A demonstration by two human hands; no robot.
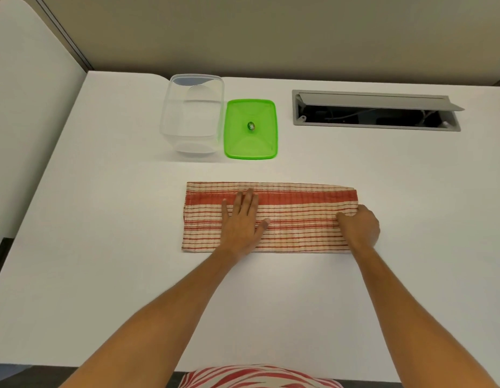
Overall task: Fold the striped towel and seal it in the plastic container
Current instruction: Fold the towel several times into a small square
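1. Two bare hands rest on a red-and-cream striped towel [293,217] that lies folded into a long horizontal band on the white table [103,247], near the person's edge of it.
2. The left hand [242,219] lies flat on the left part of the towel, palm down, its fingers straight and close together, pointing away from the person, with the thumb spread out to the right; it presses on the cloth and has nothing in its grasp.
3. The right hand [361,226] sits at the towel's right end with its fingers curled under and knuckles up, gripping the cloth there; the fingertips themselves are hidden under the hand.
4. The towel's right short edge looks slightly bunched beside that hand, while the left short edge lies flat.
5. A clear plastic container [191,116] stands open and empty farther back on the table, well apart from the towel and a little left of centre.
6. Its green lid [250,128] lies flat on the table just beside the container's right wall, with a small oval sticker at its middle.
7. To the right of the lid, a grey cable hatch [375,110] is set into the tabletop, its flap raised.
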